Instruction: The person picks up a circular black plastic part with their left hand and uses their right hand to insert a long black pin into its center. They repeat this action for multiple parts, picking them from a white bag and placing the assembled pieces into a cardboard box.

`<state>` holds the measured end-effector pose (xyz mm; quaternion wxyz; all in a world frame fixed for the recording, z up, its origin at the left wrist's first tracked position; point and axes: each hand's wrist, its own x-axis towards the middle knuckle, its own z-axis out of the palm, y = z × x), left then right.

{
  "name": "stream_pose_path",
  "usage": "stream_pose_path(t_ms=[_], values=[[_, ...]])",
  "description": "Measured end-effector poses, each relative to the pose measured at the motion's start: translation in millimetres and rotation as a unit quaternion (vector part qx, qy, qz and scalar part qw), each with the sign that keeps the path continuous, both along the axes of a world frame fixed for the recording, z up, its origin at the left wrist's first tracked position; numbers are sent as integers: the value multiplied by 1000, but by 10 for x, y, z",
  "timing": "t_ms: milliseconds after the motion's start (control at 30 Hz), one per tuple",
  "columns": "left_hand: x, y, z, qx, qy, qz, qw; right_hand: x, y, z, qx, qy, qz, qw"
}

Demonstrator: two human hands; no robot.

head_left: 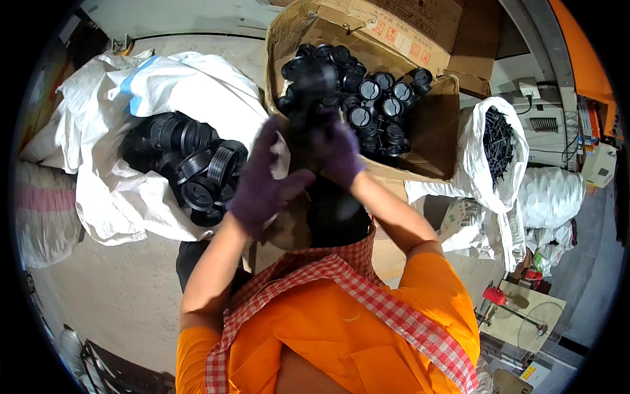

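My left hand (261, 187), in a purple glove, is raised between the white sack and the cardboard box, thumb and fingers apart, holding nothing. My right hand (340, 152), also purple-gloved, is at the box's near edge; its fingers are smeared by motion against something dark. Just beyond them is a blurred black round part (315, 80), over the heap in the box. Many black round cap-like parts with slotted faces (360, 117) fill the cardboard box (430, 172). On my left, larger black ringed parts (194, 165) lie in the open white woven sack (108, 197).
A white sack (474, 154) of thin black pieces stands right of the box. Beyond it are stuffed white bags (552, 196) and a red-headed tool (495, 295) on a board. Another full sack (44, 213) is at far left. A black rounded surface (338, 220) lies below my hands.
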<state>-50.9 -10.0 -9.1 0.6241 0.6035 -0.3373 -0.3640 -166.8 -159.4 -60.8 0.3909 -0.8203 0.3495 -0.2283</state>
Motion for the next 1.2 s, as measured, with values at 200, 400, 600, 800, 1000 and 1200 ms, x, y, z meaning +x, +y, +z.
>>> stream_pose_path(t_ms=[200,400,600,800,1000,1200], values=[[367,52,45,24,139,133,981,35,231,482,-88,11,95,992],[426,295,-150,67,126,-60,988,183,265,733,-298,-2,248,922],[399,375,80,80,-463,-82,879,252,362,662,-51,240,358,901],[675,432,-33,-210,126,-188,951,157,111,850,545,-26,464,698],[324,198,28,-120,214,-78,966,546,319,746,394,-310,256,827],[366,-10,91,-73,-383,45,920,640,-64,393,-99,-118,182,971]])
